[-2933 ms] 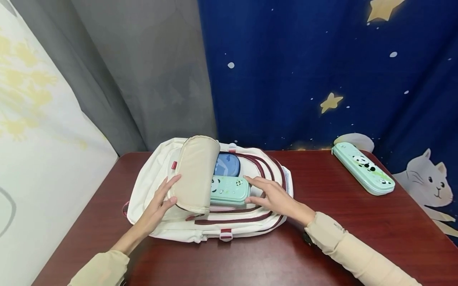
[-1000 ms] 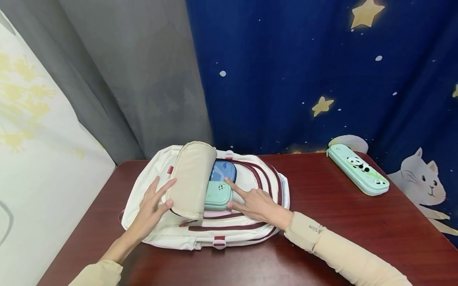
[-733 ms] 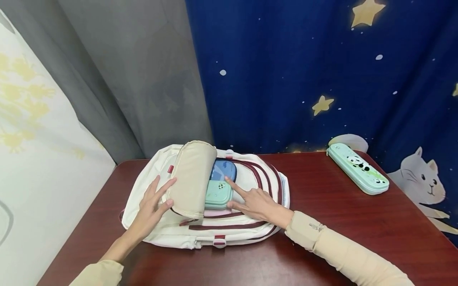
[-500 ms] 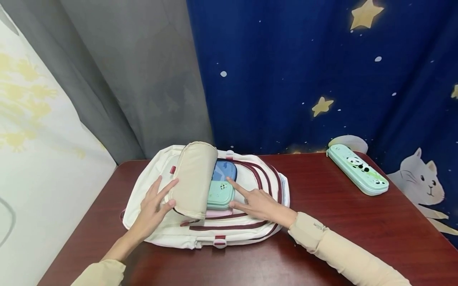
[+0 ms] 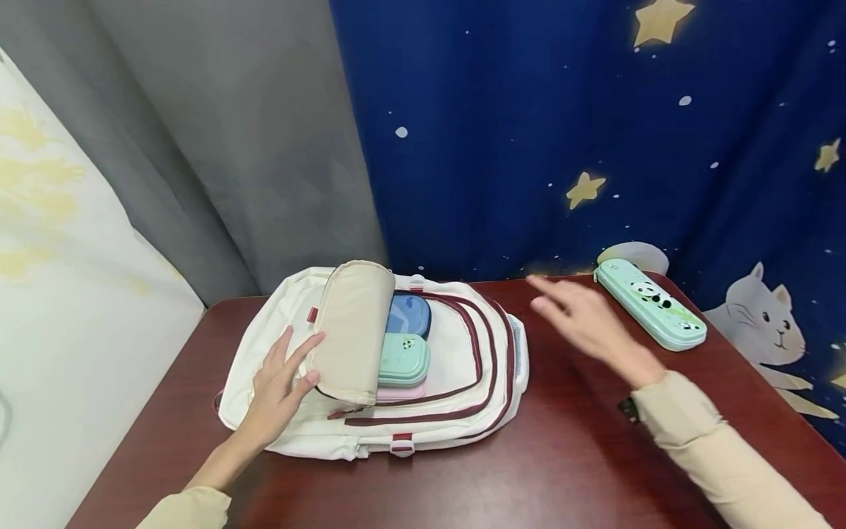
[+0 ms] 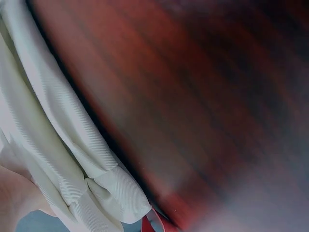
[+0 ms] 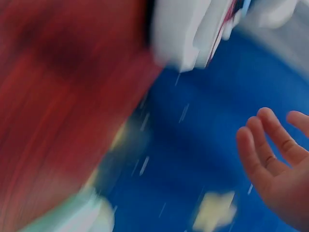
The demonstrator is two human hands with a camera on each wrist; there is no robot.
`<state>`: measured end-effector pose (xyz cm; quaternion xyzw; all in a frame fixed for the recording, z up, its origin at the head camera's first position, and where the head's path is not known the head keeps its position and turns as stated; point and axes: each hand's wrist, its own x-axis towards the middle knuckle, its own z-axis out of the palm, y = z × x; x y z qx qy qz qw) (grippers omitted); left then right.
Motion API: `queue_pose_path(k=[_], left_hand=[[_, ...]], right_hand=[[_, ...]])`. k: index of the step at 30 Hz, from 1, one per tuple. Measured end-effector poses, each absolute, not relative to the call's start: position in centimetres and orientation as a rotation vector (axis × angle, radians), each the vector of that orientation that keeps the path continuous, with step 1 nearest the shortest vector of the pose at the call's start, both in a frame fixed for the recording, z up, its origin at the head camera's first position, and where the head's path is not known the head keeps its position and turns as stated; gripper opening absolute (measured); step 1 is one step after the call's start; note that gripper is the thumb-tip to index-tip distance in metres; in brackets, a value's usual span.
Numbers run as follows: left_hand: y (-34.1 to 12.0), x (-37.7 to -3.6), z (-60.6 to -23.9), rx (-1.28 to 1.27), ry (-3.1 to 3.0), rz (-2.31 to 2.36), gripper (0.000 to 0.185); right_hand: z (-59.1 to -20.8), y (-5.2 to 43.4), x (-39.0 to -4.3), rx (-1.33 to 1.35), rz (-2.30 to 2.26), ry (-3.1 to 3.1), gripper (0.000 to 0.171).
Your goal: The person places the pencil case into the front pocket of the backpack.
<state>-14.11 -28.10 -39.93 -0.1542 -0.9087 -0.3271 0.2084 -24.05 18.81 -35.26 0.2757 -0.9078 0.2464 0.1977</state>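
Observation:
A white backpack [image 5: 449, 360] with dark red piping lies flat, its beige front flap [image 5: 353, 330] folded back to the left. My left hand [image 5: 277, 386] rests against that flap's left edge, thumb and fingers fairly straight. Out of the pocket stick the ends of a mint-green panda pencil case [image 5: 405, 358], a blue case [image 5: 408, 316] and something pink [image 5: 403, 391]; the rest of them is hidden under the flap. My right hand [image 5: 584, 316] is in the air right of the backpack, holding nothing, fingers extended. Nearest to it is another mint-green panda pencil case [image 5: 651, 303].
Everything lies on a dark red wooden table [image 5: 502, 470]. A grey curtain [image 5: 231, 147] and a blue starry curtain [image 5: 515, 147] hang behind its far edge. The right wrist view is blurred and shows the right hand's fingers [image 7: 270, 150] apart.
My right hand has left the mint-green pencil case in the pocket and moved right, through the air. Earlier that case was pushed leftward, deeper under the flap. The left hand stays at the flap.

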Motion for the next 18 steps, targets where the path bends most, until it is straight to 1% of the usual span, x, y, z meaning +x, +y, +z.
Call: queue_pose_path(k=[3, 7, 10, 12, 15, 18], left_hand=[[-27.9, -14.3, -40.1, -0.432, -2.519, -0.92, 0.048], [-28.2, -13.9, -40.3, -0.422, -2.522, -0.933, 0.048], [-28.2, -13.8, -40.4, -0.417, -2.525, -0.939, 0.048], [-28.3, -13.8, -40.4, -0.415, -2.523, -0.941, 0.048], [-28.3, -14.0, -40.3, -0.417, -2.52, -0.938, 0.048], [-28.3, -14.2, -40.1, -0.431, -2.52, -0.934, 0.048]], right_hand=[[-34.4, 24.0, -24.6, 0.581, 0.651, -2.573, 0.047], [-34.0, 29.2, -24.9, 0.386, 0.612, -2.669, 0.055], [-34.3, 32.0, -25.1, 0.283, 0.576, -2.774, 0.066], [-34.9, 33.4, -25.4, 0.214, 0.558, -2.868, 0.079], [-36.0, 34.9, -25.9, 0.109, 0.545, -3.026, 0.098], [-37.0, 36.0, -26.3, 0.011, 0.558, -3.156, 0.109]])
